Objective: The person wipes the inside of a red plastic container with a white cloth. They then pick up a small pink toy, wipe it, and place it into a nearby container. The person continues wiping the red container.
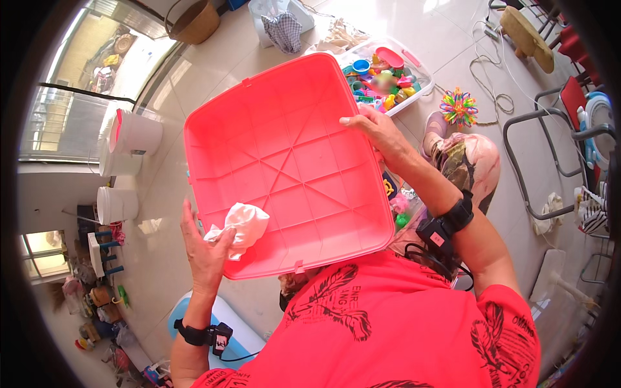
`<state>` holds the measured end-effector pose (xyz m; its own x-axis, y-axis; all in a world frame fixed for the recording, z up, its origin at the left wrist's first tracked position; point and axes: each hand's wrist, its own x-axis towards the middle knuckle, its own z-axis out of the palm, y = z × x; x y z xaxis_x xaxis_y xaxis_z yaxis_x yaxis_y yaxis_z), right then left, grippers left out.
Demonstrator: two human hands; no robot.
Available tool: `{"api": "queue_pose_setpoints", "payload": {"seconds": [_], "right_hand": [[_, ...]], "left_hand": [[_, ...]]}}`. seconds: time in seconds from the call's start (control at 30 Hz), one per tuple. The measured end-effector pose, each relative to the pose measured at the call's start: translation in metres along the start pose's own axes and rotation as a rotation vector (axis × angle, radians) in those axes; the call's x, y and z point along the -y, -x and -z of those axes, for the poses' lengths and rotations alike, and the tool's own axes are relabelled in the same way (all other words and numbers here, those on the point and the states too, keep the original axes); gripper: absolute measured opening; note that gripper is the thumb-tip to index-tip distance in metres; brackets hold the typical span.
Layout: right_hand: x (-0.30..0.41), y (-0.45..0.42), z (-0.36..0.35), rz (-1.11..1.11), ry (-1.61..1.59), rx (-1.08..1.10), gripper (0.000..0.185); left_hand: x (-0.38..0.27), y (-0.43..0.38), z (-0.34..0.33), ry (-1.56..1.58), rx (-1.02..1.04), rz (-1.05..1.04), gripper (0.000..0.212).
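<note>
A square red plastic lid (322, 169) with a raised rim and crossed ribs is tilted up in front of me, its hollow side facing me. My right hand (383, 138) grips its right rim, thumb over the edge. At the lower left corner my left hand (208, 252) pinches a crumpled white cloth (247, 225) against the lid, thumb on top. Its other fingers stretch along the outside of the left rim. Beyond the lid, a clear plastic box (421, 94) full of small colourful toys sits on the floor.
An expanding ball toy (458, 107) lies by my foot, near a loose cord (497, 99). White buckets (138, 133) line the left side. On the right stands a metal-framed chair (514, 145). A blue and white stool (230, 334) is at lower left.
</note>
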<state>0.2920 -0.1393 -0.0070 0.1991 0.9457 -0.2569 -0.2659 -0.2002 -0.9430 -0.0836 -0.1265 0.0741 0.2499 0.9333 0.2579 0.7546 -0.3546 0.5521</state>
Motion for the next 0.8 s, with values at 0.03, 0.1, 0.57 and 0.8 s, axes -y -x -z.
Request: {"api": "queue_pose_setpoints", "payload": {"seconds": [0.03, 0.1, 0.57, 0.8], "right_hand": [[0.000, 0.002, 0.001, 0.064, 0.032, -0.050, 0.043], [0.003, 0.008, -0.001, 0.194, 0.094, -0.143, 0.044], [0.036, 0.067, 0.004, 0.776, 0.861, -0.304, 0.030], [0.074, 0.019, 0.016, 0.926, 1.103, -0.254, 0.013]], "left_hand": [[0.005, -0.002, 0.000, 0.215, 0.124, 0.209, 0.065], [0.019, -0.009, 0.006, 0.644, 0.377, 0.625, 0.065], [0.049, -0.008, 0.001, 0.629, 0.434, 0.483, 0.049], [0.044, -0.008, 0.005, 0.508, 0.487, 0.449, 0.046]]}}
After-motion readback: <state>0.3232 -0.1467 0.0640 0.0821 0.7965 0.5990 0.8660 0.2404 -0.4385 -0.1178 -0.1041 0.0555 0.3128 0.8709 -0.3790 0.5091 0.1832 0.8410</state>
